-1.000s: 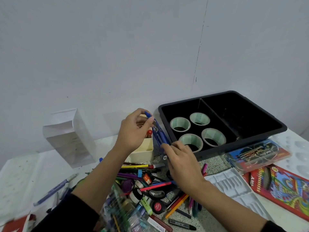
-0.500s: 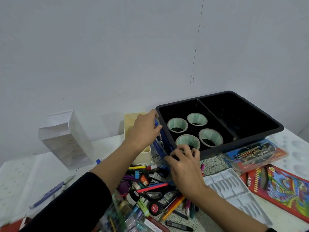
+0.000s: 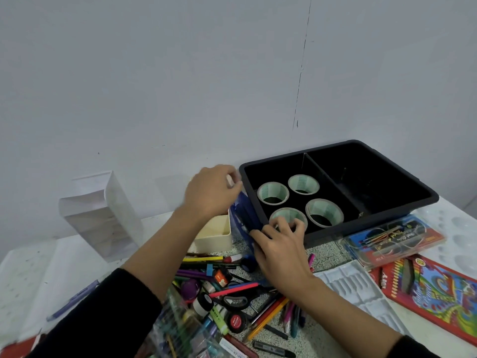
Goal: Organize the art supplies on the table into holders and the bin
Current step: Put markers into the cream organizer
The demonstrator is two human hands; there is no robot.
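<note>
Curled left hand fingers grip the top, and right hand fingers pinch the base, of the blue pens, now lowered and tilted between cream holder and black bin, seemingly unstowed.

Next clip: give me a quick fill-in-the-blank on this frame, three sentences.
The black bin holds ___ tape rolls in its left compartment.
The pens held between the left hand and right hand are ___.
The cream holder stands to the ___ of the bin.
Missing: four; blue; left.
</note>
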